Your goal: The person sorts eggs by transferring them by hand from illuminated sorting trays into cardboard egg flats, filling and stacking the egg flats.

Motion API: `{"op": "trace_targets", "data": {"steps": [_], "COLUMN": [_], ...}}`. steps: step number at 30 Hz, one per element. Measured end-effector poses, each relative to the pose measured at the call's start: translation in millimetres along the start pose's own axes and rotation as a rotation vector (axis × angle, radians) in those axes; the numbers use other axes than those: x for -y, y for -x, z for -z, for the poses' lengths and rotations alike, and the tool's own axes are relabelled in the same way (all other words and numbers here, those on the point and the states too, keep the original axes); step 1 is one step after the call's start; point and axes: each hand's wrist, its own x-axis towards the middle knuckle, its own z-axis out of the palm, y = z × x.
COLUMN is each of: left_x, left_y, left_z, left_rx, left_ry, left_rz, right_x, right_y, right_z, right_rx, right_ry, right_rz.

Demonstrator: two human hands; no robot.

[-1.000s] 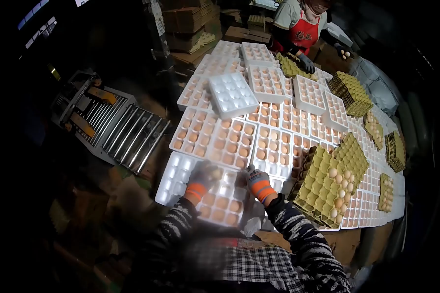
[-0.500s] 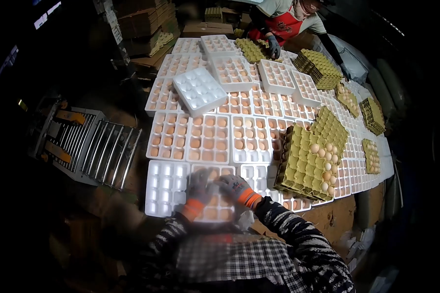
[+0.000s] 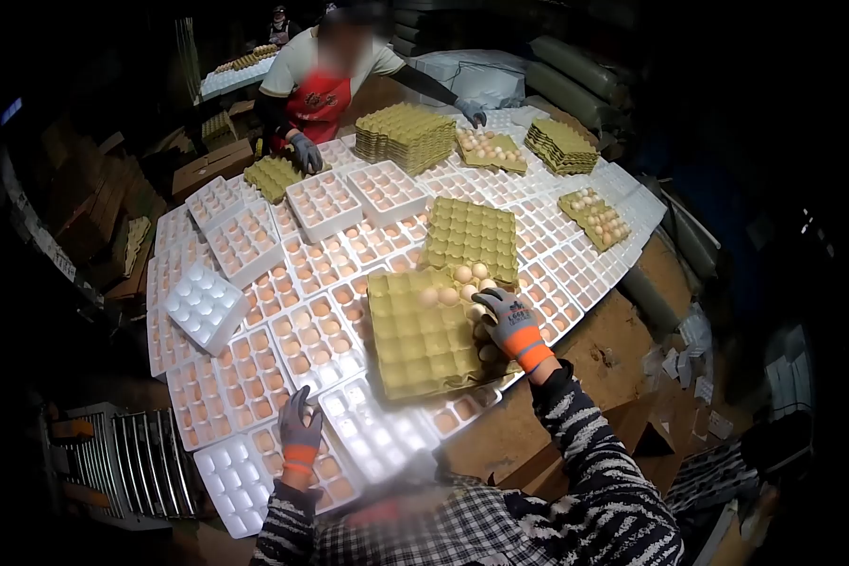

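Note:
My left hand (image 3: 300,436), in a grey glove with an orange cuff, rests over a white foam egg box (image 3: 338,479) with its fingers apart and nothing in them. At the right edge of the stacked yellow-green pulp egg tray (image 3: 415,325), my right hand (image 3: 511,325) curls its gloved fingers around an egg, mostly hidden under them. Several loose eggs (image 3: 464,274) sit at that tray's upper right corner. Between my hands lies a foam box with bare hollows (image 3: 373,420). Another unfilled foam box (image 3: 239,481) is left of my left hand.
Egg-filled foam boxes (image 3: 311,344) cover the table, some stacked. An upturned foam piece (image 3: 206,307) lies tilted on the left. A co-worker in a red apron (image 3: 321,102) reaches across the far side beside a pulp tray stack (image 3: 406,134). A roller conveyor (image 3: 151,462) stands lower left.
My view has swung right. My right hand has moved from the egg box to the eggs on the pulp tray, while my left hand stays by the box. Fewer eggs show on that tray.

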Motion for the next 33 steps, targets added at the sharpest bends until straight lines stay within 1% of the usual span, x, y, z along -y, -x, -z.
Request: {"op": "trace_targets", "data": {"steps": [1,2,3,5,7,9,10,11,13,14,15,16,17,18,19,21,22,23,25,26,28,29,31,32,33], "left_x": [-34.5,-75.0,-113.3,-162.4,-173.0,-176.3,-180.9,-179.8,-182.2,-174.3,-168.6,-164.4,-160.4,-154.9,-164.8,-207.1,-229.4,-252.2,-246.7,-240.1,-222.1,-216.6,-210.2,-213.9,-224.8], "left_y": [-26.9,-54.1,-78.7,-126.8,-168.8,-190.5,-195.6,-198.5,-204.6,-200.3,-196.0,-192.2,-191.6,-200.1,-200.4,-197.2,-193.6,-195.5,-201.3,-201.8,-198.4,-194.6,-176.9,-166.3,-147.7], "left_z": [-12.8,-25.0,-38.4,-77.7,-133.2,-173.7,-184.2,-187.2,-181.5,-180.7,-183.1,-184.7,-185.3,-185.9,-188.4,-192.8,-191.2,-187.9,-198.4,-198.8,-190.7,-186.0,-176.5,-171.3,-165.3], "left_rx": [0.028,0.064,0.104,0.235,0.287,0.275,0.237,0.239,0.402,0.278,0.278,0.181,0.078,0.154,0.159,0.293,0.4,0.521,0.505,0.506,0.347,0.34,0.306,0.389,0.405], "left_ry": [0.068,0.075,0.08,0.131,-0.074,-0.225,-0.314,-0.32,-0.406,-0.275,-0.283,0.06,0.396,0.439,0.432,-0.008,-0.226,-0.42,-0.458,-0.46,-0.03,-0.029,0.488,0.454,0.459], "left_rz": [-0.056,-0.144,-0.227,-0.233,-0.303,-0.415,-0.461,-0.456,-0.444,-0.527,-0.522,-0.338,-0.147,-0.124,-0.115,-0.331,-0.298,-0.237,-0.217,-0.214,-0.128,-0.117,-0.02,-0.074,-0.038], "right_x": [-21.0,-19.0,-21.4,-26.5,-24.5,-24.5,-23.3,-31.3,-55.6,-70.1,-99.6,-103.4,-107.1,-109.9,-109.4,-101.3,-74.8,-65.6,-70.0,-68.5,-86.7,-121.2,-129.4,-133.9,-135.5], "right_y": [-8.6,-20.0,-27.7,-42.8,-50.6,-55.8,-57.0,-55.7,-50.5,-44.8,-39.5,-47.1,-56.8,-65.0,-71.2,-84.3,-88.3,-96.9,-99.5,-102.3,-103.1,-106.3,-116.5,-131.5,-141.1], "right_z": [-0.2,9.3,9.3,6.2,11.2,12.4,12.6,13.2,16.3,19.6,-0.8,-1.5,-2.7,-3.5,-2.1,4.2,13.9,-3.2,-44.1,-22.4,27.6,0.4,0.6,-2.4,-10.4], "right_rx": [0.026,0.177,0.171,0.51,0.51,0.562,0.59,0.593,0.539,0.369,0.274,0.277,0.298,0.32,0.342,0.374,0.437,0.561,0.531,0.532,0.464,0.389,0.267,0.307,0.355], "right_ry": [0.033,0.138,0.125,0.263,0.234,0.167,0.17,0.163,-0.14,-0.285,-0.773,-0.781,-0.729,-0.676,-0.622,-0.503,-0.248,0.055,0.247,0.243,-0.424,-0.785,-1.162,-0.883,-0.609], "right_rz": [-0.023,-0.038,-0.039,0.081,0.07,-0.006,-0.05,-0.046,0.074,0.125,0.103,0.108,0.122,0.131,0.137,0.162,0.148,0.139,0.21,0.212,0.016,-0.01,-0.001,0.099,0.191]}}
